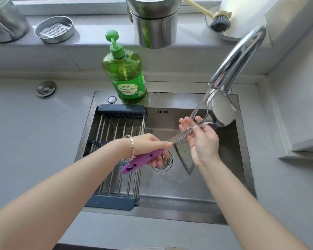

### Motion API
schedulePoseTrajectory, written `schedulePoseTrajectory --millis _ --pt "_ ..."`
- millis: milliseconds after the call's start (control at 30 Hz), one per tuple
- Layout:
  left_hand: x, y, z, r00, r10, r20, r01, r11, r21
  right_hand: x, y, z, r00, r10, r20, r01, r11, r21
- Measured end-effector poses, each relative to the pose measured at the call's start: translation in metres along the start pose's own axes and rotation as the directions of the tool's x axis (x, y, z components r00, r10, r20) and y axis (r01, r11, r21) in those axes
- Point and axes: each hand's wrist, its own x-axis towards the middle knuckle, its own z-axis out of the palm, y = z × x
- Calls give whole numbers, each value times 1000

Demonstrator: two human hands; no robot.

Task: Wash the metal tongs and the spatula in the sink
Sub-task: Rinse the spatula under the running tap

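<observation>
My left hand point(148, 144) grips the purple handle of the metal spatula point(222, 112) over the sink point(179, 188). The spatula's shaft slants up and right, and its rounded head sits just below the faucet point(238, 56) spout. Water runs from the spout onto the shaft and onto my right hand point(204, 143). That hand holds the shaft, with the thumb on top and straight fingers beneath. The V-shaped metal tongs point(183, 153) lie on the sink floor, partly hidden by my right hand.
A metal drying rack point(116, 141) with a dark frame spans the sink's left part. The drain point(163, 162) is beside it. A green dish soap bottle point(126, 74) stands at the sink's back edge. Metal containers and a dish brush point(220, 21) sit on the sill.
</observation>
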Motion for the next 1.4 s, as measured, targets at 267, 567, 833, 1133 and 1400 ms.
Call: schedulePoseTrajectory --millis 267,567,833,1133,1400 --pt "-20 -15 12 831 168 -531 243 749 616 -1 23 -17 972 234 -9 -230 951 -206" --pt "-41 -25 10 578 464 -672 525 419 741 -19 -3 -51 762 -247 599 561 -210 -800" --pt "-59 -23 19 514 588 -625 526 360 771 0 14 -72 775 247 582 590 -612 -526" --pt "-70 -31 18 491 599 -632 573 324 753 12 14 -64 753 304 583 606 -665 -436" --pt "-77 -33 17 546 529 -649 586 313 748 16 17 -65 724 357 590 655 -624 -426"
